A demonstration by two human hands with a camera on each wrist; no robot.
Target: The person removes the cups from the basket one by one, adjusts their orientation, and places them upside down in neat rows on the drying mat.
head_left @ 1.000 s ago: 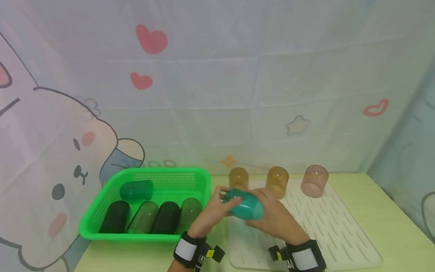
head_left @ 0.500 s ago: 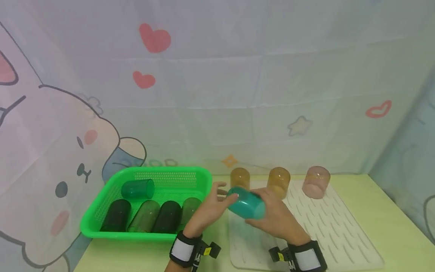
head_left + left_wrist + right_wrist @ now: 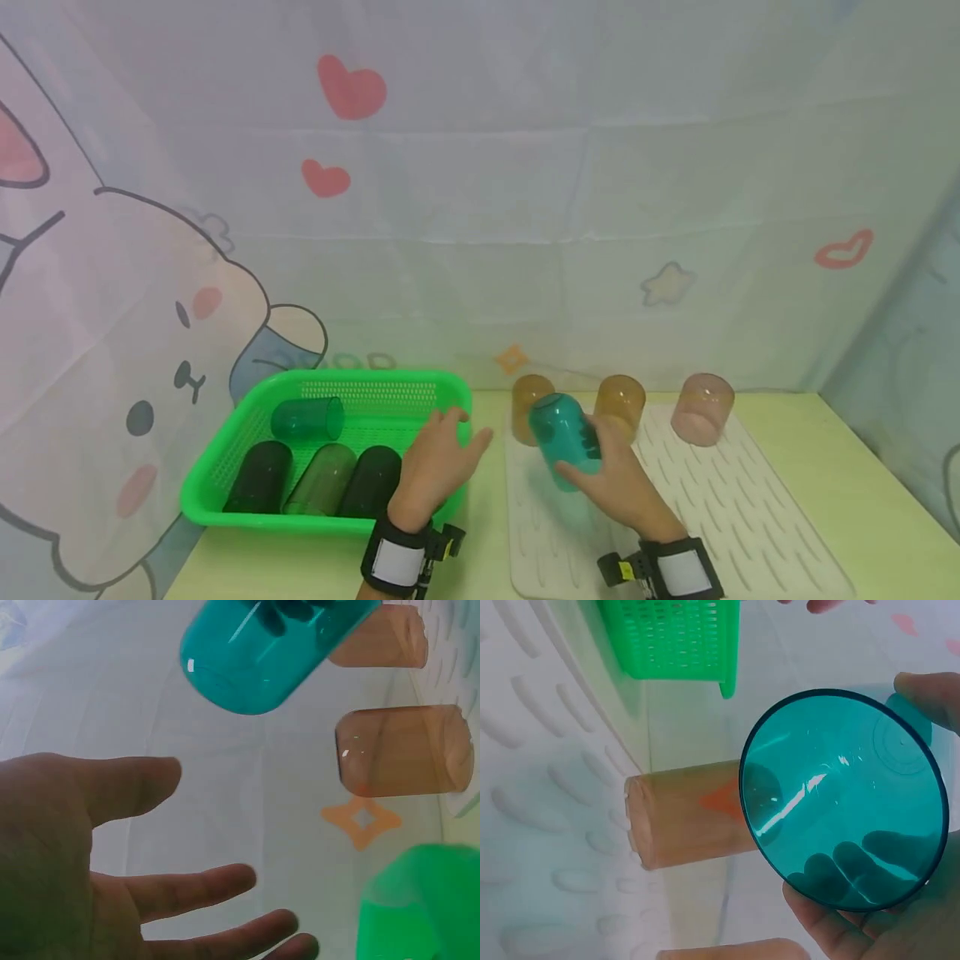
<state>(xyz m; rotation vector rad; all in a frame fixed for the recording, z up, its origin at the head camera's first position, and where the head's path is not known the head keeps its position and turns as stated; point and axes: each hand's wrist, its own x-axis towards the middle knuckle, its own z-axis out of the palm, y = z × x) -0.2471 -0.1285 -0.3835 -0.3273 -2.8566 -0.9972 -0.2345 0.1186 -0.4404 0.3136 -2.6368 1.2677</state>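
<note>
My right hand grips a clear teal cup round its side above the white ribbed mat. The cup tilts with its base up, and the right wrist view looks into its open mouth. Apart from the cup, my left hand hovers over the right edge of the green basket, fingers spread and holding nothing. In the left wrist view its thumb and fingers reach below the teal cup. Inside the basket lie another teal cup, two dark cups and a green cup.
Along the mat's back edge stand two amber cups and a pink cup, all mouth down. A printed cloth hangs behind the pale yellow table.
My left hand has let go of the teal cup and moved left to the basket. My right hand has turned the cup more upright, base up.
</note>
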